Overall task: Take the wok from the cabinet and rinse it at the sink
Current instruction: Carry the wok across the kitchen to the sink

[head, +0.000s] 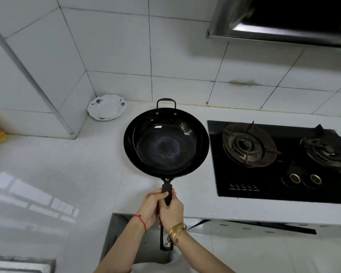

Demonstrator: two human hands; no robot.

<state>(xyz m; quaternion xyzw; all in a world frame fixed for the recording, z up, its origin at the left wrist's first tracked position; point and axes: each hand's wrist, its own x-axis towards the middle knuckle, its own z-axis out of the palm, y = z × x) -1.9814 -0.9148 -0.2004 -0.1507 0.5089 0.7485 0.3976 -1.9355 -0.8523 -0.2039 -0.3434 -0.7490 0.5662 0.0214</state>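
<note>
Both my left hand [152,207] and right hand [170,211] grip the wok [165,142] handle tight. Swinging it toward the sink, I could clip the plate [106,107]

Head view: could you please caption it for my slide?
Both hands grip the black wok by its handle above the white counter, beside the stove.

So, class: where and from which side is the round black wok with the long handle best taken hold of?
Grip the round black wok by its long straight black handle, coming from the near side, where it sticks out toward the person. Both the left hand and the right hand already wrap it there.
</note>
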